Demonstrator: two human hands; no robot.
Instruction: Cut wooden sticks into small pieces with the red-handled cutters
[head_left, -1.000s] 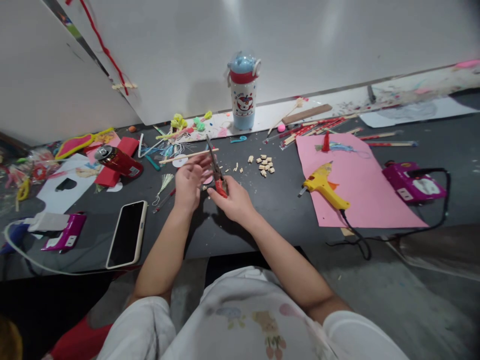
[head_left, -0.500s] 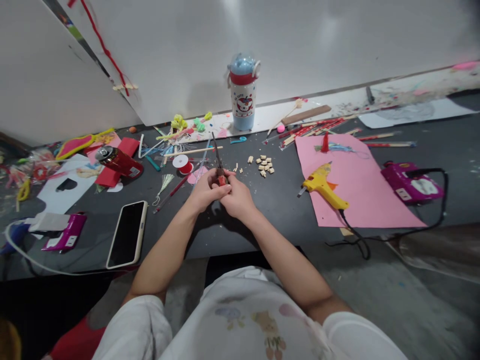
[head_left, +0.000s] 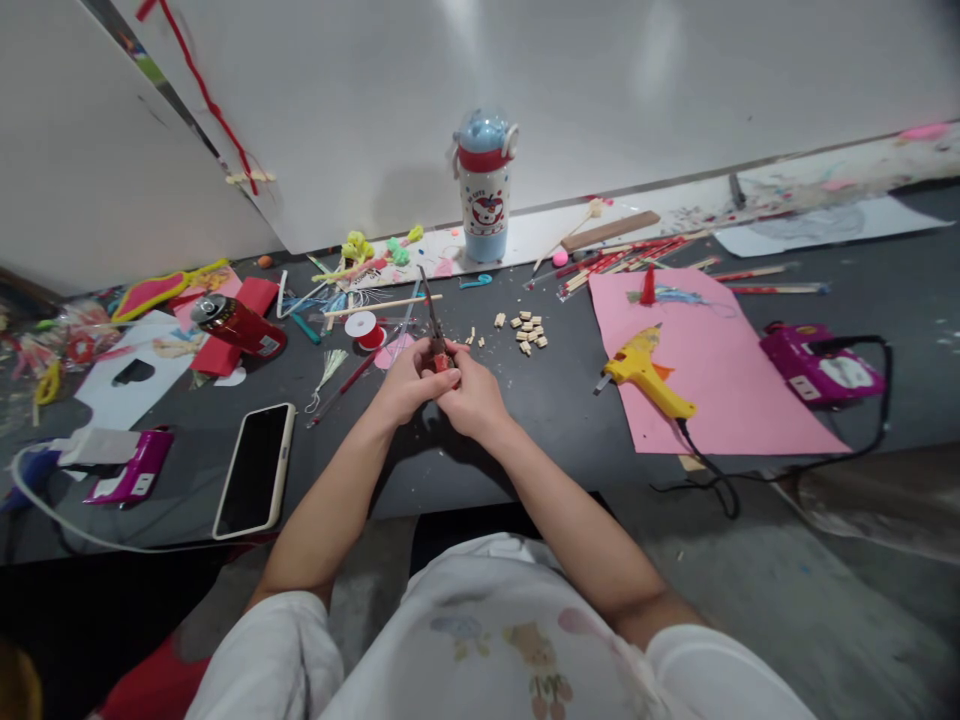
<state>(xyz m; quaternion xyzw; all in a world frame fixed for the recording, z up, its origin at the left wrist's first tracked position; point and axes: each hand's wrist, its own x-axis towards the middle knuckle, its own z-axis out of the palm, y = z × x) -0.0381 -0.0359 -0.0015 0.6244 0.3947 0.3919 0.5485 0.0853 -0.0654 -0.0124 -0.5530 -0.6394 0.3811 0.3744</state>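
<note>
Both my hands meet over the dark table (head_left: 540, 410), clasped around the red handles of a pair of pliers (head_left: 435, 335). My left hand (head_left: 409, 382) wraps the handles from the left. My right hand (head_left: 469, 395) wraps them from the right. The thin dark jaws point up and away from me. A long wooden stick (head_left: 379, 306) lies on the table just beyond the jaws. A red and white thread spool (head_left: 365, 328) sits left of the pliers. Several small cut wooden bits (head_left: 529, 331) lie scattered to the right.
A phone (head_left: 253, 468) lies face up at left, near a red can (head_left: 238, 324) and a magenta box (head_left: 127, 478). A yellow glue gun (head_left: 646, 372) rests on pink paper (head_left: 712, 380). A blue bottle (head_left: 484, 186) stands by the wall. Red sticks (head_left: 622, 262) lie at the back.
My left hand came off the wooden stick and closed onto the plier handles beside my right hand. The stick now lies on the table and the thread spool is uncovered.
</note>
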